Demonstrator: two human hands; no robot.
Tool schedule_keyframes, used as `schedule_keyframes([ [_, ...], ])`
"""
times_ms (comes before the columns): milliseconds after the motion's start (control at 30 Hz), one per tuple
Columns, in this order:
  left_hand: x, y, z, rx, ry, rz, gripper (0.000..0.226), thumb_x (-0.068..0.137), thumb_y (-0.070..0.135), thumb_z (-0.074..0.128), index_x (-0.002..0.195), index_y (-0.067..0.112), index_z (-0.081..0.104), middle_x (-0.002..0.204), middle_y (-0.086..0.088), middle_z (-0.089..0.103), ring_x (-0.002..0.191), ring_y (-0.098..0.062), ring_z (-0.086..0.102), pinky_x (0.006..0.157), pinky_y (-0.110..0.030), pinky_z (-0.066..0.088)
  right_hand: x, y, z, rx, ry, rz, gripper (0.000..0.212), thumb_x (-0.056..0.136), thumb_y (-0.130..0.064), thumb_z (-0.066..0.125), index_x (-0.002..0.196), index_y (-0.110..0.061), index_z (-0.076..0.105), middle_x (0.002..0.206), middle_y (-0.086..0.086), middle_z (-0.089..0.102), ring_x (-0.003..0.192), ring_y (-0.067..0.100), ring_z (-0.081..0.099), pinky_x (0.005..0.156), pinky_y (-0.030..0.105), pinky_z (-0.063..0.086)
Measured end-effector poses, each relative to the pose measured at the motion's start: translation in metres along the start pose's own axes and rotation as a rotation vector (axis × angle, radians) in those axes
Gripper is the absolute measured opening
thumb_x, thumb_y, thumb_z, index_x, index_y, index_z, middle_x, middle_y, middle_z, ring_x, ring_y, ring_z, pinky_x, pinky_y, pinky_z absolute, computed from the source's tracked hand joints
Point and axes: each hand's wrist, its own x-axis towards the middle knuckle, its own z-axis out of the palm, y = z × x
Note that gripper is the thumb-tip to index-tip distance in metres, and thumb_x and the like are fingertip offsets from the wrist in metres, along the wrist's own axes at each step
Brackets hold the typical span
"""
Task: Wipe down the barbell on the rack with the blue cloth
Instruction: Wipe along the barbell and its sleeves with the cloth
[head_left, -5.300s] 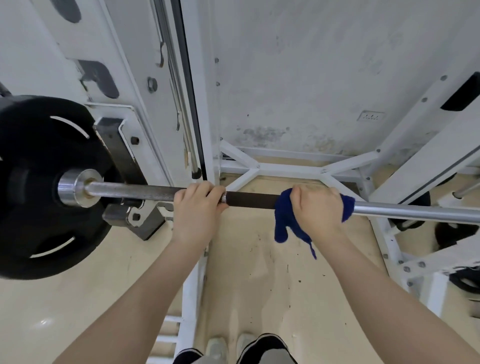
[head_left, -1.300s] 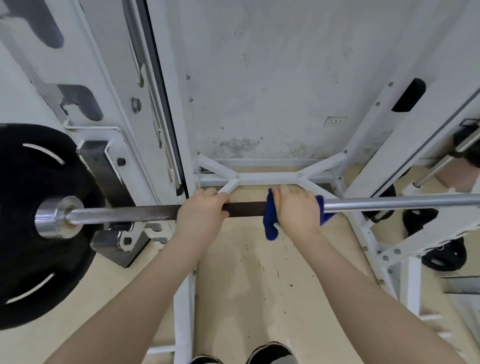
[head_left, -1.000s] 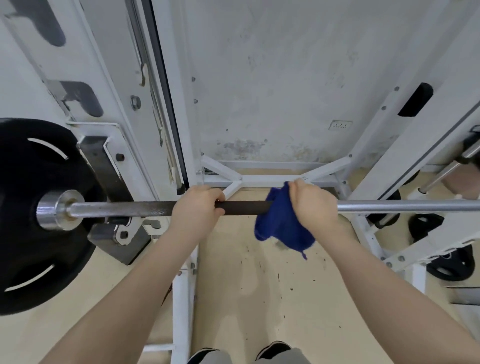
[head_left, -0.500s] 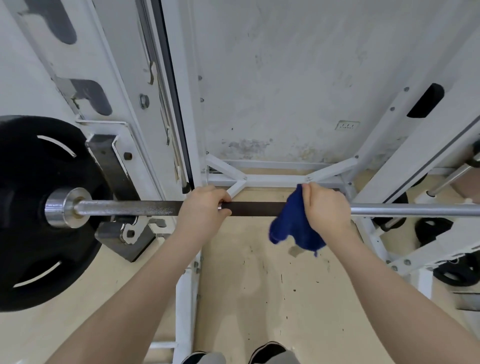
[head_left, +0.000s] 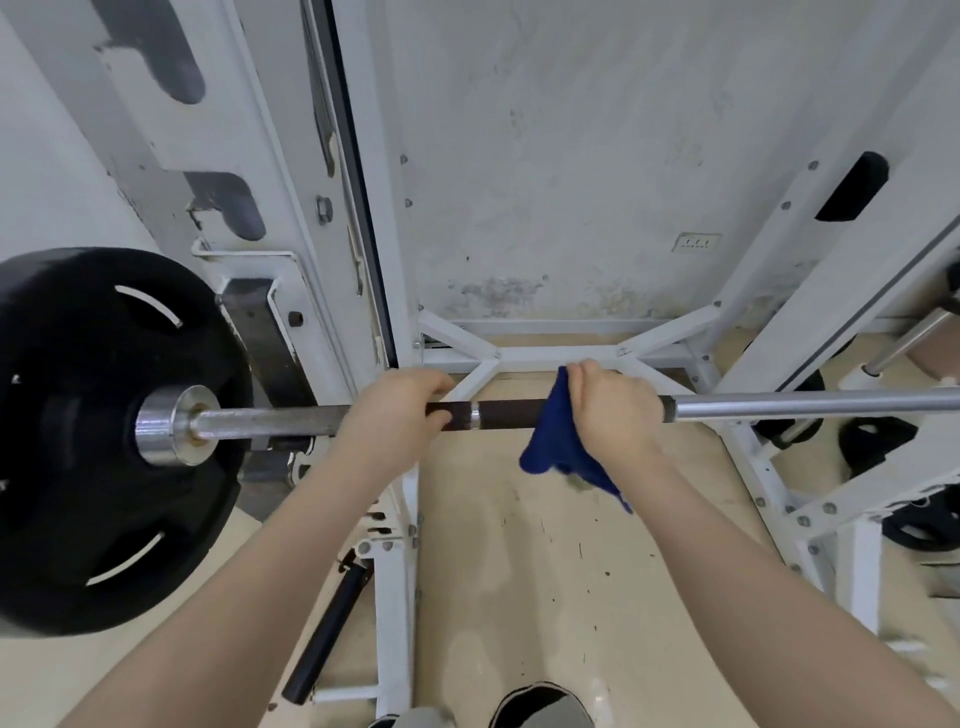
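Left hand: your left hand (head_left: 395, 415) curls round the barbell (head_left: 270, 422), bare, just right of the rack upright (head_left: 332, 291).
Right hand: your right hand (head_left: 615, 415) clasps the blue cloth (head_left: 553, 441) against the bar's dark section.
Cloth: its loose end hangs below the bar.
Plate: a black weight plate (head_left: 98, 441) sits on the left sleeve.

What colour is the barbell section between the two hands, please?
Dark brown-black with one thin silver ring, on the barbell; head view.

No legible text, labels or numbers anywhere.
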Motion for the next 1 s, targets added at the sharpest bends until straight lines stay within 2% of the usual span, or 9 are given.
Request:
schedule_keyframes([
  [133, -0.014, -0.035, -0.011, 0.269, 0.062, -0.051, 0.029, 0.090, 0.026, 0.055, 0.118, 0.023, 0.057, 0.105, 0.000, 0.063, 0.096, -0.021, 0.058, 0.081, -0.036, 0.048, -0.004, -0.075, -0.002, 0.101, 0.055, -0.121, 0.016, 0.087, -0.013, 0.048, 0.103, -0.014, 0.050, 0.079, 0.005, 0.063, 0.069, 0.028, 0.061, 0.059, 0.031, 0.037],
  [333, -0.015, -0.049, -0.011, 0.293, 0.047, 0.020, 0.023, 0.089, 0.022, 0.054, 0.111, 0.021, 0.060, 0.099, -0.001, 0.063, 0.092, -0.022, 0.057, 0.078, -0.038, 0.049, -0.004, -0.121, 0.002, 0.117, 0.138, -0.317, 0.022, 0.098, -0.030, 0.035, 0.106, -0.015, 0.049, 0.090, 0.004, 0.064, 0.080, 0.028, 0.061, 0.064, 0.034, 0.028],
  [500, -0.017, -0.055, -0.008, 0.228, 0.107, 0.070, 0.024, 0.088, 0.023, 0.058, 0.111, 0.019, 0.062, 0.097, -0.003, 0.064, 0.092, -0.022, 0.056, 0.077, -0.035, 0.046, 0.004, -0.080, 0.001, 0.105, 0.081, -0.076, 0.013, 0.093, -0.022, 0.044, 0.103, -0.014, 0.048, 0.083, 0.007, 0.064, 0.071, 0.030, 0.059, 0.059, 0.032, 0.037],
  [600, -0.016, -0.058, -0.004, 0.222, 0.125, 0.076, 0.027, 0.088, 0.023, 0.058, 0.114, 0.019, 0.062, 0.100, -0.004, 0.064, 0.097, -0.026, 0.056, 0.076, -0.035, 0.041, -0.001, -0.121, 0.003, 0.096, 0.088, -0.134, 0.002, 0.087, -0.018, 0.046, 0.088, -0.016, 0.046, 0.067, 0.001, 0.054, 0.057, 0.024, 0.050, 0.058, 0.031, 0.036],
  [667, -0.014, -0.060, -0.003, 0.237, 0.118, 0.077, 0.026, 0.089, 0.024, 0.057, 0.114, 0.019, 0.062, 0.100, -0.004, 0.064, 0.097, -0.026, 0.056, 0.075, -0.035, 0.042, -0.005, -0.141, 0.001, 0.144, 0.212, -0.183, 0.026, 0.087, -0.022, 0.032, 0.076, -0.015, 0.054, 0.054, 0.000, 0.053, 0.047, 0.023, 0.052, 0.054, 0.028, 0.033],
  [733, -0.014, -0.062, -0.003, 0.242, 0.104, 0.075, 0.026, 0.089, 0.024, 0.055, 0.114, 0.019, 0.061, 0.100, -0.004, 0.063, 0.097, -0.025, 0.056, 0.076, -0.036, 0.043, -0.004, -0.141, 0.002, 0.210, 0.251, -0.221, 0.039, 0.093, -0.028, 0.026, 0.080, -0.013, 0.059, 0.058, 0.003, 0.060, 0.055, 0.026, 0.059, 0.058, 0.029, 0.032],
  [833, -0.015, -0.060, -0.006, 0.226, 0.092, 0.076, 0.025, 0.090, 0.025, 0.055, 0.114, 0.022, 0.060, 0.102, -0.002, 0.062, 0.097, -0.023, 0.055, 0.078, -0.036, 0.044, -0.001, -0.104, 0.008, 0.198, 0.120, -0.138, 0.037, 0.101, -0.037, 0.026, 0.107, -0.012, 0.052, 0.092, 0.010, 0.067, 0.090, 0.032, 0.059, 0.069, 0.033, 0.033],
  [933, -0.018, -0.058, -0.007, 0.211, 0.104, 0.073, 0.024, 0.089, 0.023, 0.057, 0.113, 0.020, 0.062, 0.100, -0.003, 0.064, 0.095, -0.024, 0.055, 0.074, -0.035, 0.042, 0.001, -0.047, 0.011, 0.180, 0.181, 0.118, 0.036, 0.101, -0.036, 0.027, 0.100, -0.009, 0.051, 0.085, 0.014, 0.064, 0.088, 0.036, 0.058, 0.066, 0.035, 0.030],
  [1000, -0.018, -0.055, -0.006, 0.235, 0.116, 0.051, 0.022, 0.089, 0.021, 0.056, 0.110, 0.019, 0.063, 0.097, -0.004, 0.063, 0.092, -0.024, 0.055, 0.068, -0.033, 0.038, 0.000, -0.032, 0.014, 0.101, 0.191, 0.102, 0.025, 0.100, -0.027, 0.031, 0.100, -0.009, 0.049, 0.077, 0.009, 0.057, 0.080, 0.034, 0.057, 0.066, 0.037, 0.032],
])
